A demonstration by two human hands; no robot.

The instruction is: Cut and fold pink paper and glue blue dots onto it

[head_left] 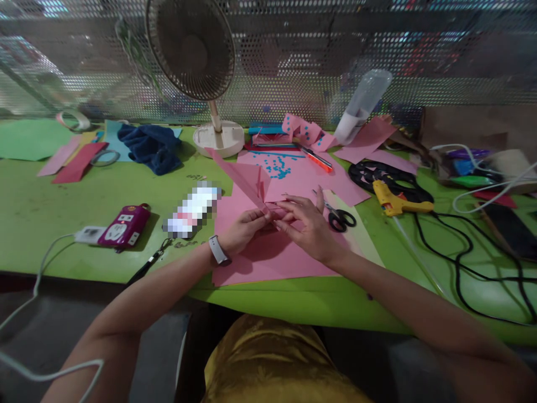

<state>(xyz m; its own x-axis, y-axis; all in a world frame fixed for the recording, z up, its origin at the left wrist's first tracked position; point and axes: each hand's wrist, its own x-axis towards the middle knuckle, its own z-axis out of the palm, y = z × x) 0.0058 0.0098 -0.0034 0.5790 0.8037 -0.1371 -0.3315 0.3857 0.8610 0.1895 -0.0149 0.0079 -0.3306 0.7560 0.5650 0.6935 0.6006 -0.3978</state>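
A folded piece of pink paper (243, 180) stands up at a slant over the table's middle. My left hand (247, 228) is closed on its lower edge, thumb on top. Close beside it, my right hand (307, 226) pinches the near end of the same paper with thumb and forefinger, its other fingers stretched out. The exact spot between the fingertips is too small to make out. Beneath both hands lie flat pink sheets (251, 266). Black-handled scissors (342, 219) rest just right of my right hand. Small blue paper bits (280, 168) are scattered beyond the hands.
A yellow glue gun (394, 200) lies on a black holder at right, with looping cables. An orange cutter (316, 160) lies behind. Leftward are a blurred-out phone (193, 210), a purple power adapter (125, 226) and a blue cloth (151, 148). A fan (218, 137) stands at the back.
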